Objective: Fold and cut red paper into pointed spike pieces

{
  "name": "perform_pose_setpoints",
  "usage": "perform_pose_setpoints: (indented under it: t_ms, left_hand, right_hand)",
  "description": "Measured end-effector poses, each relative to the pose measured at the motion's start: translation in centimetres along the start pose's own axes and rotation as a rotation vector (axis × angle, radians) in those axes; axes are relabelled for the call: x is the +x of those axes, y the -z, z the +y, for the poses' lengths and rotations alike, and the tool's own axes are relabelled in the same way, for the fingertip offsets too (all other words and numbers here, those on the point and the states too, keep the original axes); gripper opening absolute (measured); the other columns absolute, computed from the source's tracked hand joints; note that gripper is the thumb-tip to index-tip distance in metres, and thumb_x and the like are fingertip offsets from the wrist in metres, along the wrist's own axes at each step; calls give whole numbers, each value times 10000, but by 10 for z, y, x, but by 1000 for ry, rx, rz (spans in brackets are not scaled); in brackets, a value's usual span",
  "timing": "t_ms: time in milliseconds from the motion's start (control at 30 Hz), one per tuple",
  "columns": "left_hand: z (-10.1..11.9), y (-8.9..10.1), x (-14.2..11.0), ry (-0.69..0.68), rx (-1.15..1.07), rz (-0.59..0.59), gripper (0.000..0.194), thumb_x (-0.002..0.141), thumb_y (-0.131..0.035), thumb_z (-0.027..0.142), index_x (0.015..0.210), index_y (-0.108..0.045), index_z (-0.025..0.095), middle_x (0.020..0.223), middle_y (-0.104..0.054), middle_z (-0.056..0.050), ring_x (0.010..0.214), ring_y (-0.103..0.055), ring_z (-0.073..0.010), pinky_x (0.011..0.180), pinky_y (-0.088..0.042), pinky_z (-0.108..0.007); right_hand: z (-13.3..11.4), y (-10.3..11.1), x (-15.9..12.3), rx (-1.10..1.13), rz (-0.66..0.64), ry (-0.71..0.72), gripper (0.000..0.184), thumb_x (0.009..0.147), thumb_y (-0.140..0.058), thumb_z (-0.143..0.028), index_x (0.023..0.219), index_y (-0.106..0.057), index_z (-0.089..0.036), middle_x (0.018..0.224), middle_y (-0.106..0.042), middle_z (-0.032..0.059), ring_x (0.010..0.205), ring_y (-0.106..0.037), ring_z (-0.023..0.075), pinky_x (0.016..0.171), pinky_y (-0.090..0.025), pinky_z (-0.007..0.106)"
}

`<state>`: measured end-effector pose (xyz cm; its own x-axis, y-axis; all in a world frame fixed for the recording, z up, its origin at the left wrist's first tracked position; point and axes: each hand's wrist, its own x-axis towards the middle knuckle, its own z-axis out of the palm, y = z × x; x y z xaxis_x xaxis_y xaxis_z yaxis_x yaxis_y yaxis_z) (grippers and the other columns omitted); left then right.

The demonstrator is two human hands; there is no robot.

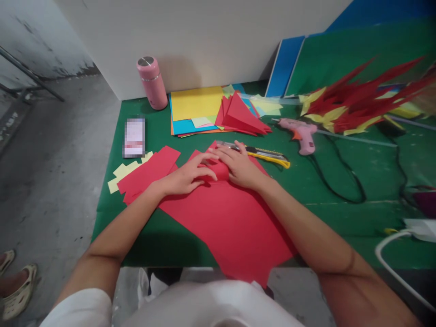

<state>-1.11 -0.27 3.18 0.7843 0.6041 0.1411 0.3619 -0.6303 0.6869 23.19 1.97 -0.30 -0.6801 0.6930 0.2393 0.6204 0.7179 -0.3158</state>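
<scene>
Fingers half-curled on the left hand point(187, 176) and flatter on the right hand point(240, 167) met around curled red paper point(221, 171); any pinch was unclear. It lay at the left's three o'clock, right's nine; the large red sheet point(238, 222) stretched toward five.

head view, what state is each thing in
Large red sheet, mostly flat
Left hand, fingers curved and spread
Right hand, resting on curled red paper
Pink bottle, upright, cap on
Phone, lying flat, screen lit
Glue gun, on its side, corded
Yellow cutter, lying down, blade unclear
</scene>
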Motion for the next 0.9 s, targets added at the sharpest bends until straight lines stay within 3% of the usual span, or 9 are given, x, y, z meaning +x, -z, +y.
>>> perform_pose_setpoints:
  t_ms: [133,233,333,467,567,633,733,833,900]
  left_hand:
    - [6,9,-1,98,-2,48,226,897,-560,122,1064,-658,238,1505,-342,-81,1417,-380,-250,1166,-384,-451]
    - [15,24,-6,208,66,42,192,891,-561,126,1028,-659,217,1417,-446,-80,1354,-455,-248,1138,-403,-440]
    - [23,39,-21,393,190,52,176,902,-550,150,1020,-667,209,1150,-626,-58,1169,-583,-247,1027,-486,-433]
    - [18,47,-53,578,340,119,140,903,-589,219,1023,-658,203,1072,-643,-67,1053,-623,-264,956,-527,-450]
    - [9,41,-70,583,475,182,179,836,-700,254,1001,-657,201,1268,-566,-120,1251,-524,-360,1048,-466,-534]
    - [5,35,-71,524,542,230,242,845,-692,244,1071,-630,183,1437,-454,-138,1358,-428,-376,1120,-395,-558]
    - [8,28,-60,448,580,240,213,895,-619,244,1100,-614,188,1535,-373,-115,1459,-291,-371,1170,-321,-570]
    - [14,19,-44,391,488,154,284,978,-493,290,1231,-569,187,1520,-434,-117,1431,-382,-281,1176,-343,-488]
    - [15,12,-36,395,437,65,407,983,-491,395,1339,-512,200,1545,-417,-118,1439,-376,-285,1171,-343,-495]
  right_hand:
    - [1,1,1,20,-49,46,646,868,-405,-104,1507,-368,-192,1532,-441,155,1410,-406,296,1105,-309,561]
    - [-2,3,2,26,-36,33,591,908,-370,-131,1491,-390,-226,1500,-495,112,1429,-384,278,1127,-269,562]
    - [-5,7,3,35,-37,-9,542,927,-364,-157,1462,-424,-228,1474,-524,111,1437,-373,280,1141,-234,574]
    - [-5,9,3,65,-52,0,495,953,-374,-198,1442,-434,-242,1460,-541,97,1402,-427,267,1164,-202,561]
    - [-4,8,3,96,-49,35,476,972,-390,-223,1445,-424,-255,1440,-561,93,1345,-494,258,1153,-232,537]
    - [-2,7,3,118,-36,54,463,980,-402,-225,1441,-426,-262,1429,-573,92,1311,-526,251,1130,-268,518]
    - [-1,4,2,127,8,88,415,981,-452,-242,1394,-485,-262,1367,-623,96,1254,-569,255,1072,-323,498]
    - [1,2,0,124,67,140,341,982,-480,-256,1308,-577,-264,1207,-712,88,1140,-630,248,979,-391,461]
    - [4,1,-1,131,119,151,297,988,-470,-257,1238,-631,-272,1113,-745,73,1055,-658,231,911,-437,424]
